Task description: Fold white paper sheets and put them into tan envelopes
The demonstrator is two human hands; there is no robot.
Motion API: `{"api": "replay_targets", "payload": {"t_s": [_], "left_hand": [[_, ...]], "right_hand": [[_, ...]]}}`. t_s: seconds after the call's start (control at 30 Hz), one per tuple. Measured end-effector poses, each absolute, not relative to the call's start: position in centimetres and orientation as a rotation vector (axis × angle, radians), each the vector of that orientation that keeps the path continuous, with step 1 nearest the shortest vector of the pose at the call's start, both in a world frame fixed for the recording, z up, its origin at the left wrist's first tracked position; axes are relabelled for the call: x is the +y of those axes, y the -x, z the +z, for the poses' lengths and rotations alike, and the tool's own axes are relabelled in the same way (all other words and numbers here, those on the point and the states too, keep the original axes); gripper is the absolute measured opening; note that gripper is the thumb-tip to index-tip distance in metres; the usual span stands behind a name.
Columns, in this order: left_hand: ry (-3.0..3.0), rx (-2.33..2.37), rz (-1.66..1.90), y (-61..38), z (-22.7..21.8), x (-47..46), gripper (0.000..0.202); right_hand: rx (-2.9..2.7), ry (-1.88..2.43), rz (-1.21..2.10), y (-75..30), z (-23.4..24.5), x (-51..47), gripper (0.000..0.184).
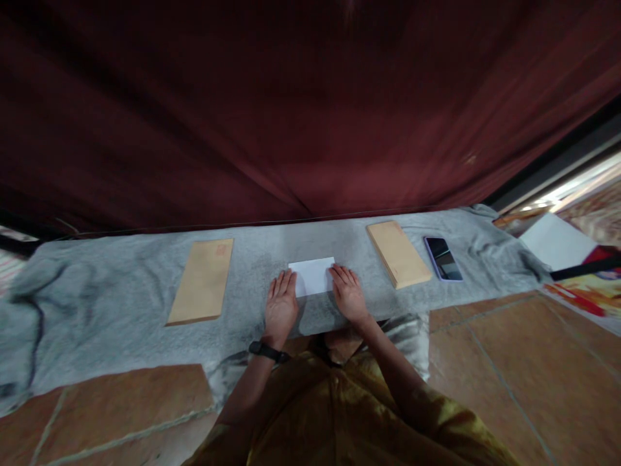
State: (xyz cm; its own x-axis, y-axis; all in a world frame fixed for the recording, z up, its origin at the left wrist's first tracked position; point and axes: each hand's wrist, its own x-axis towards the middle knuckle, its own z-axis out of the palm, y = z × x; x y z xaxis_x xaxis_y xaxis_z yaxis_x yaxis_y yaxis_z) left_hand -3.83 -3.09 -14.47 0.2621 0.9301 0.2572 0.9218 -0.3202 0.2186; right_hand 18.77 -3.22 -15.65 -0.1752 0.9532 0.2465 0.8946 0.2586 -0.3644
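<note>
A small white sheet of paper (314,277), perhaps folded, lies on the grey cloth in front of me. My left hand (281,304) rests at its left edge with the fingers stretched out and flat, and a black band is on that wrist. At the opposite edge, my right hand (348,291) lies with its fingers extended, the tips touching the paper. Both thumbs are hard to make out. To the left is a brown envelope (202,281) with a red print in one corner. A stack of brown envelopes (398,254) sits to the right.
A phone (443,259) in a purple case lies right of the stack. Grey cloth (121,285) covers the long, low surface, wrinkled at both ends. A dark red curtain (301,116) hangs behind it. Tiled floor (504,362) and a white sheet (557,243) show at the right.
</note>
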Motion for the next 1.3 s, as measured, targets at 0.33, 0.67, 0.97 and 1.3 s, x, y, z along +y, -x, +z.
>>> {"api": "replay_targets", "payload": {"t_s": [0.33,0.67,0.97,1.3], "left_hand": [[-2.387,1.838,0.651,4.3,-14.2,-3.3,0.057],[-2.495,1.641,0.472,0.6,-13.4,-1.9,0.048],[-2.509,1.663,0.413,-2.4,-13.7,-1.4,0.05],[-2.583,1.618,0.346,-2.2,-13.2,-0.6,0.05]], "right_hand": [[-2.126,1.696,0.217,-19.2,-15.3,-3.4,0.051],[-2.116,1.693,0.208,-19.0,-15.2,-3.5,0.052],[-2.116,1.69,0.217,-18.9,-15.1,-3.5,0.05],[-2.107,1.688,0.219,-18.9,-15.2,-3.5,0.05]]}}
